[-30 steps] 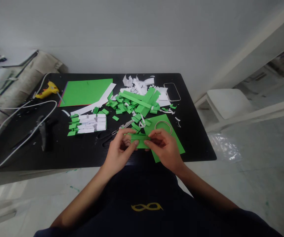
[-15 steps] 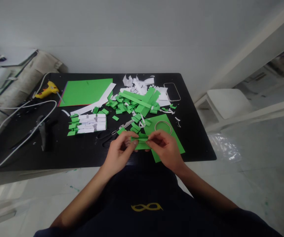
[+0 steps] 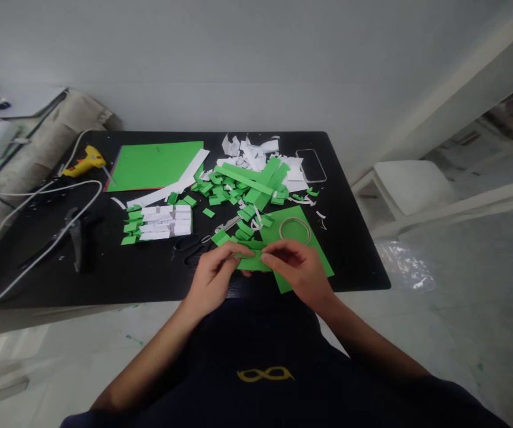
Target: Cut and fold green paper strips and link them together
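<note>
Near the table's front edge, a piece of green paper (image 3: 252, 261) is held between both hands. My left hand (image 3: 215, 270) pinches its left side, with the index finger lying along the upper part. My right hand (image 3: 298, 270) grips the right side between thumb and fingers. Just left of the hands lie black-handled scissors (image 3: 191, 246), partly under small green pieces. A larger green sheet (image 3: 316, 255) rests under and beside my right hand, with a roll of tape (image 3: 295, 230) on it. Farther left is a block of white and green paper strips (image 3: 162, 224).
A heap of green and white paper scraps (image 3: 247, 181) covers the back middle of the black table (image 3: 117, 285). A phone-like outlined object (image 3: 312, 166) lies at back right. On the left are a yellow glue gun (image 3: 87, 161), green sheets (image 3: 153, 166) and a looping white cable (image 3: 37, 284).
My left fingers have shifted over the green paper, the index finger now reaching farther across it. My right fingertips have moved slightly left. Everything else on the table stays put.
</note>
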`<action>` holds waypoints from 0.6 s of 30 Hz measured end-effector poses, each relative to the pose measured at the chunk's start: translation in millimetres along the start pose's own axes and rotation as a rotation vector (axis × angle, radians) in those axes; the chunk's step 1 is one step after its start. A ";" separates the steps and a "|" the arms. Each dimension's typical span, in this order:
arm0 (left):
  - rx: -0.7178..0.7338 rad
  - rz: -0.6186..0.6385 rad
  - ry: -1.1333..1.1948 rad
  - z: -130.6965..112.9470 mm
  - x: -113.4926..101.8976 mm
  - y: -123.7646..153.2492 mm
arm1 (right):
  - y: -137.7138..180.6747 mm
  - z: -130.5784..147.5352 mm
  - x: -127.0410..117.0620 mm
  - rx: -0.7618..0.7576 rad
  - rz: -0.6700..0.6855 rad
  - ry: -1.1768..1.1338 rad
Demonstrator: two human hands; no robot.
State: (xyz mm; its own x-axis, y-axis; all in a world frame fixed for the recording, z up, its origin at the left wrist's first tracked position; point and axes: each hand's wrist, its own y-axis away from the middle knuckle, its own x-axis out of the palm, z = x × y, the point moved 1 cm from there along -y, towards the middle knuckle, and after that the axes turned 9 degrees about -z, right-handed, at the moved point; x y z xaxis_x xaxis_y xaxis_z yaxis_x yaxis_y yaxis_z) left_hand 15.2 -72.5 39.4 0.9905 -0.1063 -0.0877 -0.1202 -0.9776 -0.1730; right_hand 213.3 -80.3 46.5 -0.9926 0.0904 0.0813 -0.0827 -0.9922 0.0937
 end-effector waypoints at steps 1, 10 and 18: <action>0.019 0.009 -0.022 -0.4 -0.5 0.3 | 0.1 -0.9 0.9 0.002 -0.008 0.000; 0.110 -0.155 -0.129 3.9 5.0 3.4 | 1.8 -6.8 2.3 -0.002 -0.060 0.001; 0.110 -0.197 -0.106 11.1 6.5 4.5 | 2.0 -5.6 3.3 0.005 -0.083 -0.041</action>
State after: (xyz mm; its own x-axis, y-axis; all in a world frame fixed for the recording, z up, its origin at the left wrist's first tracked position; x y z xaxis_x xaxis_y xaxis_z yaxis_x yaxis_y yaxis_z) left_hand 20.4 -75.6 27.1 0.9836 0.1096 -0.1434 0.0620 -0.9513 -0.3018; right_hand 209.4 -82.5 41.3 -0.9779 0.1758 0.1133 -0.1639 -0.9806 0.1071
